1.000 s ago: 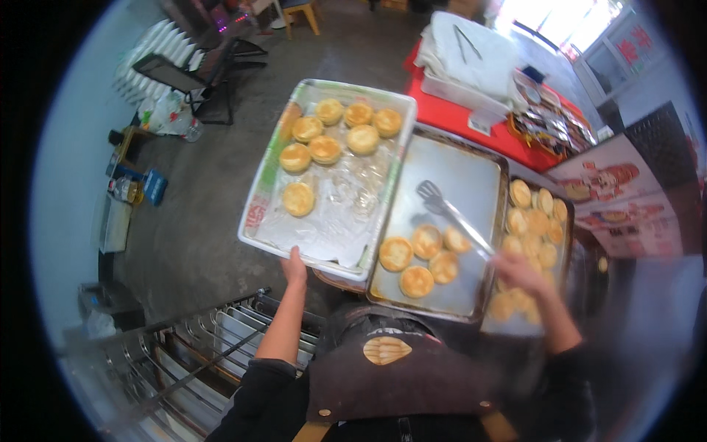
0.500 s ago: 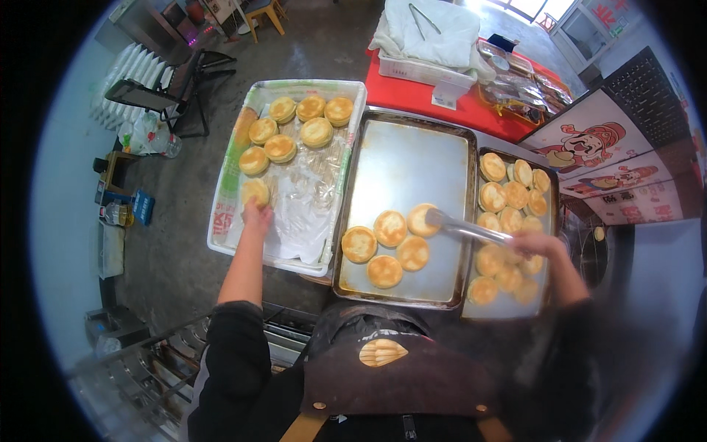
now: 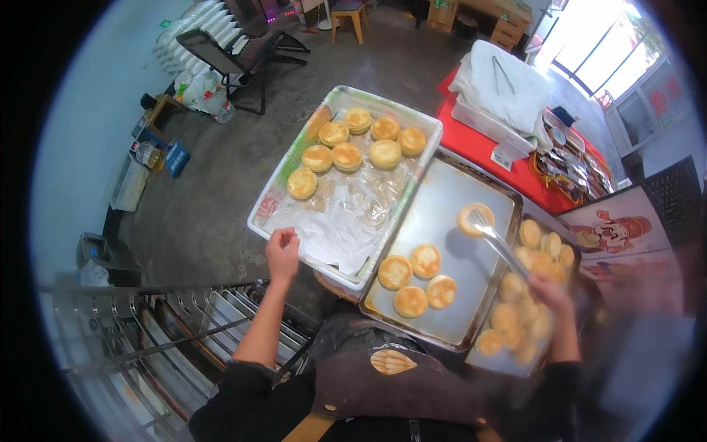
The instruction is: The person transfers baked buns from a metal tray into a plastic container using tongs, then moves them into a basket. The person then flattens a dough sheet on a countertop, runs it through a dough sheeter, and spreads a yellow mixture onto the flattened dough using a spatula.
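My right hand (image 3: 551,293) is closed round the handle of metal tongs (image 3: 508,254). At their tips, a round golden flatbread (image 3: 470,221) is held above the middle baking tray (image 3: 442,184), its shadow falling on the metal. Several flatbreads (image 3: 426,260) lie grouped in the near left part of that tray. Beside the near left edge of a white plastic tray (image 3: 259,210), my left hand (image 3: 282,254) has its fingers curled, with nothing seen in them. Several browned flatbreads (image 3: 346,157) sit on clear wrapping and white paper in the white tray's far half.
A second baking tray (image 3: 501,362) crowded with flatbreads stands at the right. Behind are a red-covered table (image 3: 471,144) and a cloth-covered white bin (image 3: 501,81) with tongs on top. Metal racks (image 3: 184,339) stand at lower left; a folding recliner (image 3: 236,59) is farther off.
My left hand has let go of a flatbread in the white tray and drawn back. The tongs have lifted a flatbread off the middle tray. The view has turned left.
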`<state>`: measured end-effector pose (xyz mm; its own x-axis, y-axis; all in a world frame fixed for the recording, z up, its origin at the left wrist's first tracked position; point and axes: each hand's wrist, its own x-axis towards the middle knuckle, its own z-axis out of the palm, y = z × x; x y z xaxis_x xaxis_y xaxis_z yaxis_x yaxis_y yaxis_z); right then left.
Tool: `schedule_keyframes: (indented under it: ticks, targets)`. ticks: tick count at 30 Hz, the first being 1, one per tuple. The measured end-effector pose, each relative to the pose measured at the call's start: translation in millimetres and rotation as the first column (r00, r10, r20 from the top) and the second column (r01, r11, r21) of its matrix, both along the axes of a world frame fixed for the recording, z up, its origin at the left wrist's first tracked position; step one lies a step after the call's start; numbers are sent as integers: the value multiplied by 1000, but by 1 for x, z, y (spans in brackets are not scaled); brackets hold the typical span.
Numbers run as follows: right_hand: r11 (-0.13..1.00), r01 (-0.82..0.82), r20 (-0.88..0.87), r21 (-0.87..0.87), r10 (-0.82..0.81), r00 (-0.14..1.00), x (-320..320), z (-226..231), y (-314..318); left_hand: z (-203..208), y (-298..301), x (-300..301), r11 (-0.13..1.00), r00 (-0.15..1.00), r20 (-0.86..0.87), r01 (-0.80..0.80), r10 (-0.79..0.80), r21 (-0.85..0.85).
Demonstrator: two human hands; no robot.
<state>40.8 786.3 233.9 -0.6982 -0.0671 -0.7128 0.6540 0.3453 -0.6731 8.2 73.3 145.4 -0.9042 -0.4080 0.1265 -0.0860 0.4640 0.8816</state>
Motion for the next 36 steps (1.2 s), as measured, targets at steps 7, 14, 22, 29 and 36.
schedule_keyframes:
  ticks: [7, 14, 22, 29, 36]
  targets:
    - [877, -47, 72, -478, 92, 993, -84, 0, -182, 20, 61, 44, 955, 982, -163, 46, -97, -295]
    - [946, 233, 312, -225, -156, 937, -120, -16, -320, 19, 79, 28, 945, 965, -138, 181, -225, -273]
    - [968, 85, 108, -237, -61, 992, -17, 58, -152, -7, 88, 30, 892, 960, -77, 220, -270, -396]
    - [953, -226, 125, 203, 204, 971, 42, 17, -30, -34, 82, 24, 807, 968, -62, 168, -245, -567]
    - [960, -280, 87, -33, 281, 956, 4, -75, -67, -32, 76, 21, 803, 970, -42, 172, -238, -571]
